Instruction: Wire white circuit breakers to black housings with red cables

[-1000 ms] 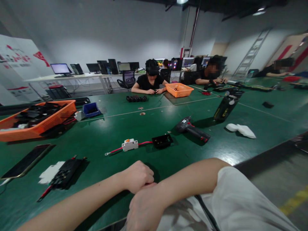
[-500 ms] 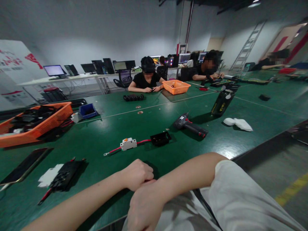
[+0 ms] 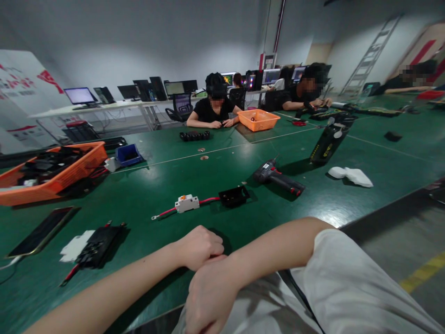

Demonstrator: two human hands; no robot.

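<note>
My left hand point(image 3: 200, 247) rests on the green tabletop near its front edge, its fingers curled into a loose fist with nothing showing in them. My right hand point(image 3: 212, 292) hangs bent at the table's edge, touching the left one where they cross; its fingers are mostly hidden below the back of the hand. Just beyond the hands lies a white circuit breaker point(image 3: 187, 203) with red leads, one ending in a metal lug, the other running into a black open housing point(image 3: 233, 196). A cordless screwdriver point(image 3: 278, 177) lies on its side farther right.
At left are a black module with a red lead point(image 3: 99, 247), a phone point(image 3: 41, 232), an orange basket of black parts point(image 3: 66, 181) and a blue bin point(image 3: 128, 155). A dark bottle point(image 3: 328, 141) and crumpled white tissue point(image 3: 351, 176) lie right. Co-workers sit across the table.
My view has shifted slightly, so the table things sit a little higher and the far-right ones farther right. Both hands stay in the same crossed pose, and nothing is taken up.
</note>
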